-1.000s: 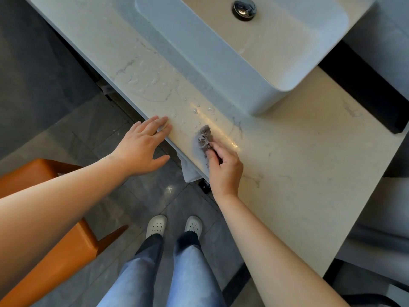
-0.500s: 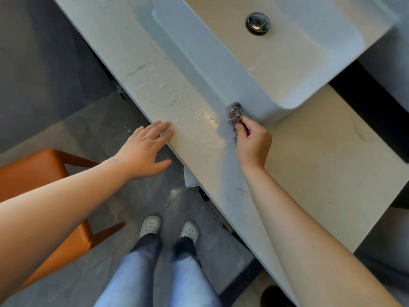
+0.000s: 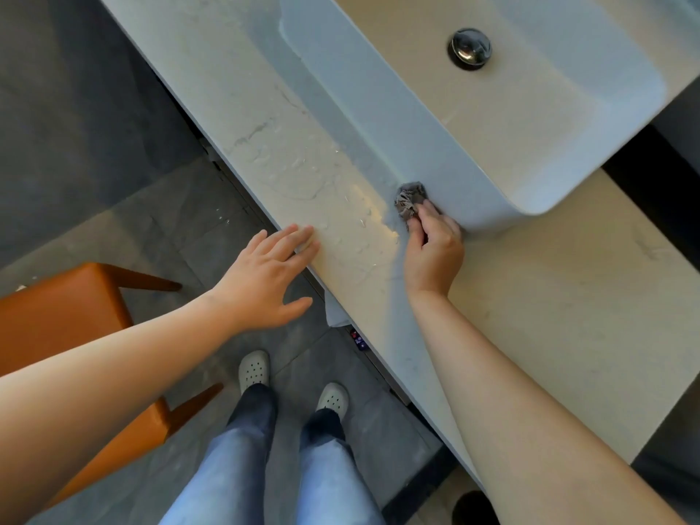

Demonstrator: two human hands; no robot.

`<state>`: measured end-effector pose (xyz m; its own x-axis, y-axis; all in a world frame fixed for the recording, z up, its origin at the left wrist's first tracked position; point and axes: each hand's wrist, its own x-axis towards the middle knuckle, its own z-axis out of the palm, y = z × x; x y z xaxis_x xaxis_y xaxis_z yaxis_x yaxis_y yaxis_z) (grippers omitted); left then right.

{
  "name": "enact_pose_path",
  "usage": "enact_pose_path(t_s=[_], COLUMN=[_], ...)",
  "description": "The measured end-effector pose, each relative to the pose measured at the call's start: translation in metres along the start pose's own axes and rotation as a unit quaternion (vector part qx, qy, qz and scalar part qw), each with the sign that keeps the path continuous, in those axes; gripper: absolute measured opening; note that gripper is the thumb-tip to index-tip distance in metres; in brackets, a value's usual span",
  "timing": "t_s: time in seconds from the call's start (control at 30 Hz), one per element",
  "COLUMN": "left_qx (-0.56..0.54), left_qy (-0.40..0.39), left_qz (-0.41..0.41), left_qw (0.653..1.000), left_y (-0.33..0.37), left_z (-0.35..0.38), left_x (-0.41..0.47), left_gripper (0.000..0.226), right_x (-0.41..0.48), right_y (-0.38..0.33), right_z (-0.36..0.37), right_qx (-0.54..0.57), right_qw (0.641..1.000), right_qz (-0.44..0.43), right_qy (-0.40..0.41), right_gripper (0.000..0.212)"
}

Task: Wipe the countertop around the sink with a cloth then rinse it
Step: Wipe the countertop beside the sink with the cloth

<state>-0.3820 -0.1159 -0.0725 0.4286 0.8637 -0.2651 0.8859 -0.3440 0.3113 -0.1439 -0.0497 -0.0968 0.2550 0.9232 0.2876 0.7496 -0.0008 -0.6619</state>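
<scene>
Pressing cloth (image 3: 410, 200) against sink (image 3: 378, 119) base edge

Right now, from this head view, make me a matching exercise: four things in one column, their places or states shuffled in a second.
1. crumpled grey cloth
2. left hand
3. round chrome drain plug
4. orange chair

a. on the grey tiled floor
b. inside the white rectangular sink
c. fingers flat on the front edge of the beige marble countertop
d. gripped by the right hand at the sink's outer wall

Pairs: 1-d, 2-c, 3-b, 4-a
</scene>
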Motion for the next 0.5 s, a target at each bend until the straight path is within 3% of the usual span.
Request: enact_pose_path(t_s=[0.37,0.43,0.5], left_qx=[-0.053,-0.048,-0.041], left_qy=[-0.04,-0.048,-0.049], left_qz=[0.071,0.091,0.106], left_qw=[0.995,0.994,0.992], left_y=[-0.031,-0.037,-0.04], left_z=[-0.014,-0.016,-0.018], left_x=[0.003,0.003,0.002], left_gripper=[0.079,0.08,0.081], right_x=[-0.089,-0.094,-0.091], right_y=[-0.05,-0.059,-0.069], right_z=[-0.023,-0.031,-0.042], right_qx=[0.033,0.081,0.177], right_qw=[0.99,0.978,0.939], right_qz=[0.007,0.073,0.179], right_qy=[-0.138,-0.176,-0.233], right_gripper=[0.028,0.026,0.023])
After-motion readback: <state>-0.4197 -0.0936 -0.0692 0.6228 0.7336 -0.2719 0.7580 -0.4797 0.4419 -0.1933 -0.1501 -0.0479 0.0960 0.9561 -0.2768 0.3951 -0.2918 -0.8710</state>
